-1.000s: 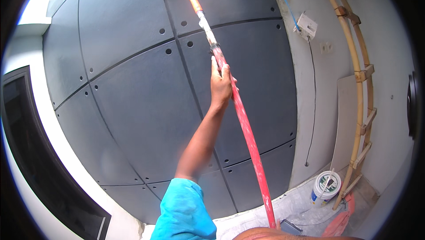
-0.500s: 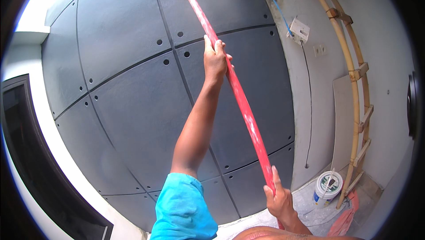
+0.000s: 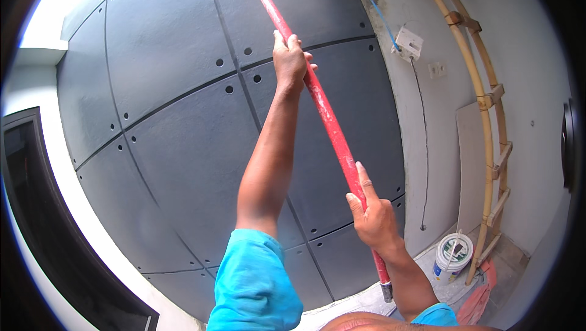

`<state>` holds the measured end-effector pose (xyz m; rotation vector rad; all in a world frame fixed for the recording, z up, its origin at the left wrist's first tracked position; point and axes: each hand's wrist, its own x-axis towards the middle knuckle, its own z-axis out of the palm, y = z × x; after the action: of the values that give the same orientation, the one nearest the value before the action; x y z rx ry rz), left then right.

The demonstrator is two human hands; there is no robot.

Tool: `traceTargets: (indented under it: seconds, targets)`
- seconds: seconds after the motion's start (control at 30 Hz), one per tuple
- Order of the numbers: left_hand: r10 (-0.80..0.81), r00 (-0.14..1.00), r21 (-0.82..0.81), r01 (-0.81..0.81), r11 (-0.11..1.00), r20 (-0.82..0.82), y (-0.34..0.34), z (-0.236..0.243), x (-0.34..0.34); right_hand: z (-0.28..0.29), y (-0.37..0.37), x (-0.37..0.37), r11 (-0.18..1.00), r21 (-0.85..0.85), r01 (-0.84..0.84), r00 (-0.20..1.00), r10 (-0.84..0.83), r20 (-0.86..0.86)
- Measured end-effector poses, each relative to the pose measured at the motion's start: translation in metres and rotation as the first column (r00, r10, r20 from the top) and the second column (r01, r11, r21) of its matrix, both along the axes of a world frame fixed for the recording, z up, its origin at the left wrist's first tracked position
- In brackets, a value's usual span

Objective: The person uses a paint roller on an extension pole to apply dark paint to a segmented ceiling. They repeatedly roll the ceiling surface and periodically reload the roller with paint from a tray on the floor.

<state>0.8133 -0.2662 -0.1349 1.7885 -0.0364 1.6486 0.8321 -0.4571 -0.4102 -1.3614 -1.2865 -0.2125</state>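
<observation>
While held at two places, a red pole (image 3: pixel 332 126) slants across a grey wall (image 3: pixel 183 141)

As I look down through the head camera, I have the pole running from the top edge, left of the middle, to the lower right, where it finishes in a short dark end (image 3: pixel 387 293). Its red coat is scuffed with whitish marks, and it turns pale right at the top edge. I cannot tell whether it touches the wall.

The left hand (image 3: pixel 289 62) is closed around the upper stretch of the pole, with fingertips showing past the far side. That arm reaches up out of a bright blue sleeve (image 3: pixel 253 282). The right hand (image 3: pixel 375 224) grips the pole lower down, nearer the dark end; its forefinger lies up along the pole and its thumb sits on the left side, while the other fingers are hidden from me.

Dark grooves split the wall into large panels with small round holes near their corners. Far left I see a black-framed door or window (image 3: pixel 43 209); I cannot tell which. To the right, a white box (image 3: pixel 407 43) has a blue cable (image 3: pixel 384 22) going up and a black cable (image 3: pixel 425 135) hanging down. Farther right stands a bamboo ladder (image 3: pixel 489 148), with a white bucket (image 3: pixel 453 258) and a pinkish cloth (image 3: pixel 479 297) near its foot.
</observation>
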Motion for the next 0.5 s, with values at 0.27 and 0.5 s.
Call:
traceTargets:
  seconds: [0.27, 0.5]
  targets:
    - [-0.551, 0.820, -0.061, 0.565, 0.823, 0.157, -0.008, -0.035, -0.021, -0.064, 0.000, -0.006, 0.955, 0.168, -0.243, 0.963, 0.258, -0.079]
    - [-0.362, 0.932, -0.091, 0.359, 0.929, -0.018, -0.046, -0.020, -0.062, -0.110, -0.040, -0.018, 0.724, 0.191, -0.663, 0.625, 0.675, -0.392]
